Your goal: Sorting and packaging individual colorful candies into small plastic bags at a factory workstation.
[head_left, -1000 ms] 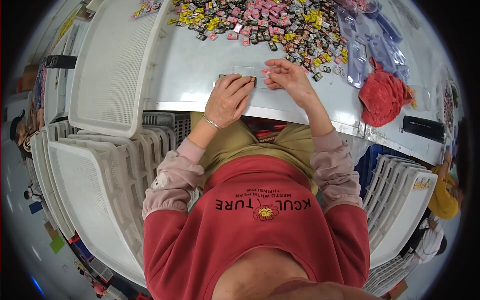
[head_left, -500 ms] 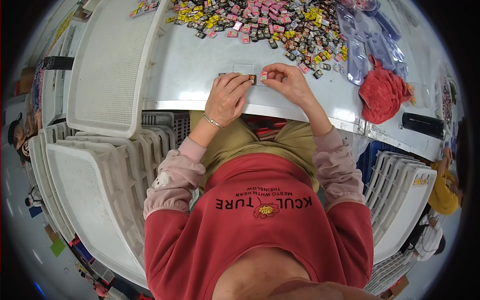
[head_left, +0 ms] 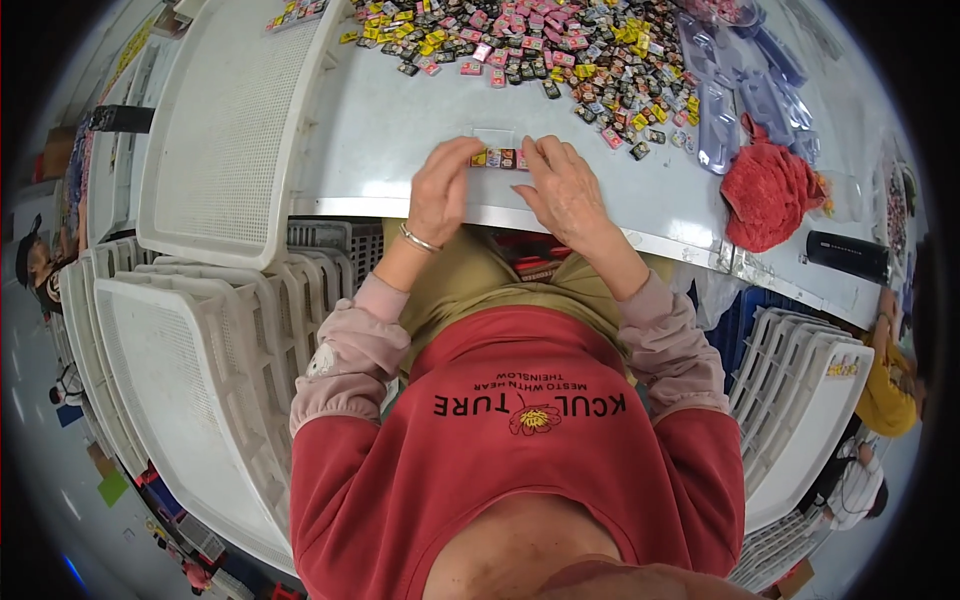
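A short row of small printed packets [head_left: 498, 158], yellow, dark and pink, lies on the table near its front edge. At the row's left end is my left hand [head_left: 441, 190], its fingers bent and pressed together against it, covering that end. My right hand [head_left: 568, 195] is at the other end, fingertips by the pink packet and thumb stretched well apart from them. Just behind the row lies a clear, flat plastic piece [head_left: 494, 135]. Farther back spreads a big heap of similar packets [head_left: 540, 50] in pink, black and yellow.
White mesh trays stand at the left, one tray [head_left: 215, 130] on the table and a stack [head_left: 180, 370] below. Clear plastic trays [head_left: 716, 125], a red cloth [head_left: 768, 195] and a black case [head_left: 847, 255] lie to the right. More white trays [head_left: 800, 420] stand below right.
My right hand has set the pink packet at the row's right end, its thumb now spread away. My left hand has shifted left, uncovering a yellow packet in the row.
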